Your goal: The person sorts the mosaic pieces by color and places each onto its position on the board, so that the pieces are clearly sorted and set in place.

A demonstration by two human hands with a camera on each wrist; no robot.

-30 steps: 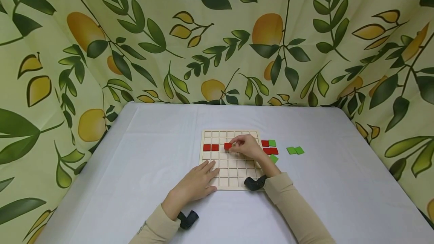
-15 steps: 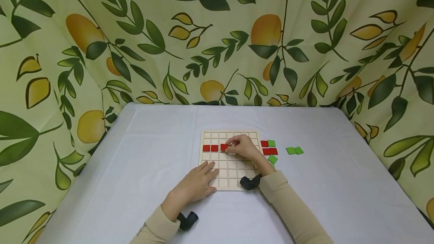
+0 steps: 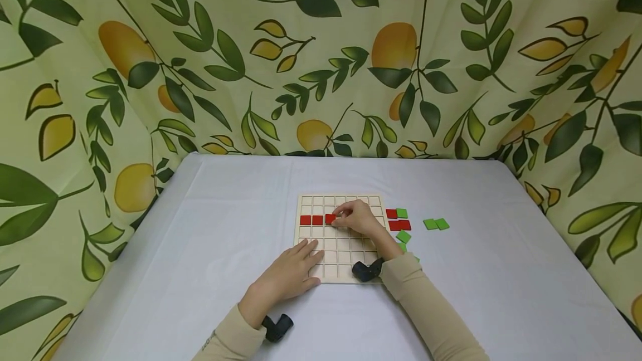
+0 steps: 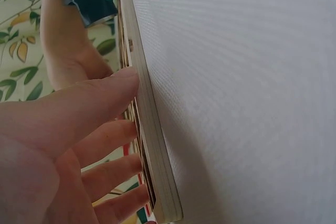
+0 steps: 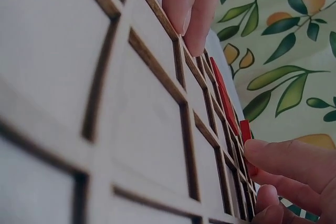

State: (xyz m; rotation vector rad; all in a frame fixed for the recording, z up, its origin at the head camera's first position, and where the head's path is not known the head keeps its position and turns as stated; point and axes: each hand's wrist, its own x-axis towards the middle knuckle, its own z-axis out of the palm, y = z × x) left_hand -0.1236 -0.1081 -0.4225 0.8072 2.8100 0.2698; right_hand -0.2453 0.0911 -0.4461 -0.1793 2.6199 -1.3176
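Observation:
A pale wooden grid board [image 3: 346, 258] lies on the white-covered table. Two red square tiles [image 3: 311, 220] sit side by side in one of its rows. My right hand [image 3: 360, 219] pinches another red tile [image 3: 330, 219] between thumb and fingertips, over the same row just right of those two. In the right wrist view this held tile [image 5: 245, 129] stands up slightly from the grid; its lower edge is partly hidden by the fingers. With fingers spread, my left hand [image 3: 287, 273] rests on the board's near left corner, its thumb beside the board's edge [image 4: 157, 150] in the left wrist view.
Beside the board's right edge lie loose red tiles [image 3: 400, 225] and several green tiles [image 3: 403, 237], some partly behind the right arm. Two more green tiles [image 3: 436, 224] lie farther right. A leaf-patterned curtain [image 3: 321, 71] surrounds the table. Black wrist devices [image 3: 368, 271] sit near each wrist.
My right hand has shifted slightly left with the red tile, bringing it closer to the two tiles in the row. The left hand stays where it was.

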